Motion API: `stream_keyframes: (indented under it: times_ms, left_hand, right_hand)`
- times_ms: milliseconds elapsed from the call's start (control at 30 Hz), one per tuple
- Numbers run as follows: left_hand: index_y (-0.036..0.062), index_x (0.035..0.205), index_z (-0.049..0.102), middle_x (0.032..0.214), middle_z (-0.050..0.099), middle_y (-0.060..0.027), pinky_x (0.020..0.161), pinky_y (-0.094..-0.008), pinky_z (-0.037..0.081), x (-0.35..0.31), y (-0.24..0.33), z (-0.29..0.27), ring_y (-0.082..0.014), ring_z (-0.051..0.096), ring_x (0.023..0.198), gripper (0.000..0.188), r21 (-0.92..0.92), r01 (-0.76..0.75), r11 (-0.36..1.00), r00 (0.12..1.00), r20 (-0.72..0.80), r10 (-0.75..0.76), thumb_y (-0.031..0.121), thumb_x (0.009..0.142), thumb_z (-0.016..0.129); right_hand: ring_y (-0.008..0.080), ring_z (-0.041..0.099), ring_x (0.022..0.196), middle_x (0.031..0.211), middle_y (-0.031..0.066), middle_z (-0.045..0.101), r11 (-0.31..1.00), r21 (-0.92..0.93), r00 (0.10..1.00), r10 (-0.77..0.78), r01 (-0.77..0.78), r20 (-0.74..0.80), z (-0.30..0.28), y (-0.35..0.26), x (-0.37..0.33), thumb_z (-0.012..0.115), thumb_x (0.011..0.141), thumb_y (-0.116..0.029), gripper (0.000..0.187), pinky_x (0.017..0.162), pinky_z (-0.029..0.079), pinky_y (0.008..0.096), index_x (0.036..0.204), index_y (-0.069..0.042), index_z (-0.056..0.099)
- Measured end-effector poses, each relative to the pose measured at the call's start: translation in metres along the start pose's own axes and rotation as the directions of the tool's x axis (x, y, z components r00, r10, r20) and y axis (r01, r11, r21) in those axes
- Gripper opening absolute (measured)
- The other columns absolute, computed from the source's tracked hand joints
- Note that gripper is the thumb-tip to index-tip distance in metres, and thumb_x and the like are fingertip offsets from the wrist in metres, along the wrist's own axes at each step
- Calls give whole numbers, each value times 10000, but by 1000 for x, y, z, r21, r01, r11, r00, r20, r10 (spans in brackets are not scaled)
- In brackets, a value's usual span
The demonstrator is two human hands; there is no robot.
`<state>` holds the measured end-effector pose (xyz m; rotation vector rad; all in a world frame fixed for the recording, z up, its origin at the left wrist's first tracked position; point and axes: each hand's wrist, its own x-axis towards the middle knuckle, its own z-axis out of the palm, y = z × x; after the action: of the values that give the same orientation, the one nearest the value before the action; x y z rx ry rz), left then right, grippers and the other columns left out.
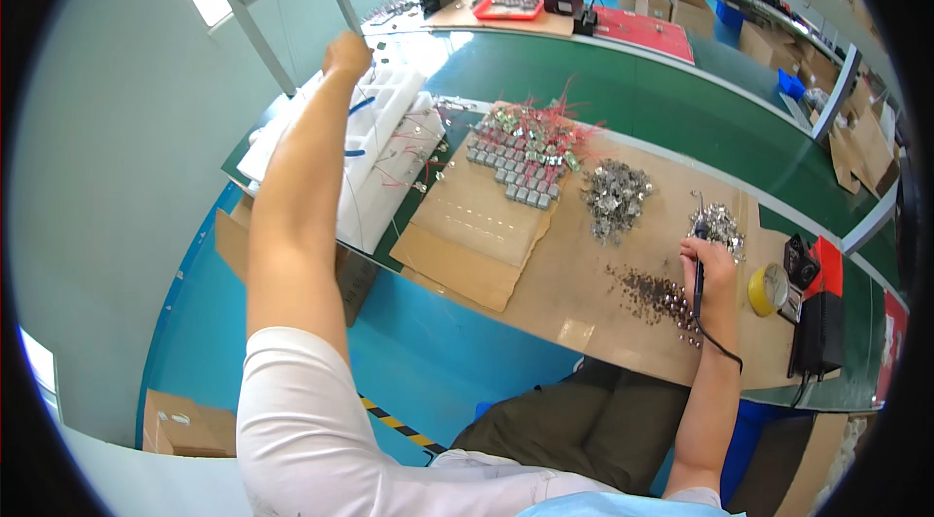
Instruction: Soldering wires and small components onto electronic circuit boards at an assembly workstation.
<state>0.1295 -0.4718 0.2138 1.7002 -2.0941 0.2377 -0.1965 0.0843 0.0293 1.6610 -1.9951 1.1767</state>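
Note:
My left arm is stretched far out over the white foam trays [397,89]. At its end my left hand [347,57] is closed, and whatever its fingers hold is too small to make out. My right hand [715,274] grips a black soldering iron [699,269] like a pen, its cord trailing past my wrist. The iron's tip points up beside a pile of shiny metal pieces [722,225]. Below that hand lie round metal balls [678,303] and scattered small dark bits [642,293]. Left of it sits a heap of grey metal parts [615,198].
Rows of small grey blocks with red wires [530,162] stand on a cardboard sheet [467,245]. At the right are a yellow tape roll [768,289] and a black box with cables [819,334]. A green conveyor belt [584,79] runs behind. Metal posts rise from the bench.

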Motion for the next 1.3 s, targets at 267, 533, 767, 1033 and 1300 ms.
stream_keyframes:
  times_ms: [267, 533, 767, 1033, 1300]
  left_hand:
    - [64, 1063, 805, 923, 791, -128, 764, -365, 582, -124, 61, -16, -255, 761, 807, 234, -286, -622, 729, 782, -185, 595, 227, 900, 764]
    - [-6, 962, 777, 882, 755, -210, 836, -423, 591, -205, 78, 46, -372, 745, 863, 288, -483, -445, 754, 766, 232, 600, 225, 790, 765]
    - [-34, 746, 748, 652, 694, -111, 537, -343, 537, -200, 87, 97, -184, 659, 513, 278, -495, -209, 843, 759, 462, 459, 230, 731, 835]
    - [-37, 714, 713, 659, 686, -92, 387, -308, 377, -197, 95, 82, -145, 582, 458, 280, -533, 67, 844, 708, 621, 337, 208, 726, 848]
    - [-49, 702, 706, 680, 703, -106, 447, -364, 470, -192, 103, 83, -181, 631, 502, 309, -433, 80, 898, 676, 686, 271, 225, 700, 851]
  right_hand:
    - [305, 704, 816, 890, 133, 725, 999, -30, 1000, -23, 23, -6, 4, -5, 9, 730, 827, 86, 276, 728, 556, 377, 1069, -46, 710]
    - [293, 719, 816, 895, 130, 734, 999, -1, 999, -42, 42, 9, 3, -14, 9, 738, 822, 89, 278, 722, 566, 364, 1064, -44, 705]
    - [295, 717, 804, 889, 137, 721, 999, 29, 999, -35, 35, -12, 2, -12, 6, 731, 809, 105, 297, 715, 567, 360, 1066, -40, 710]
    - [288, 724, 801, 887, 136, 723, 999, 43, 999, -32, 33, -2, 3, -11, 6, 721, 805, 115, 297, 715, 573, 354, 1060, -37, 708]
    - [282, 733, 815, 888, 134, 732, 996, 93, 1000, -1, 0, 9, 2, -8, 3, 716, 817, 108, 296, 730, 580, 356, 1070, -46, 709]
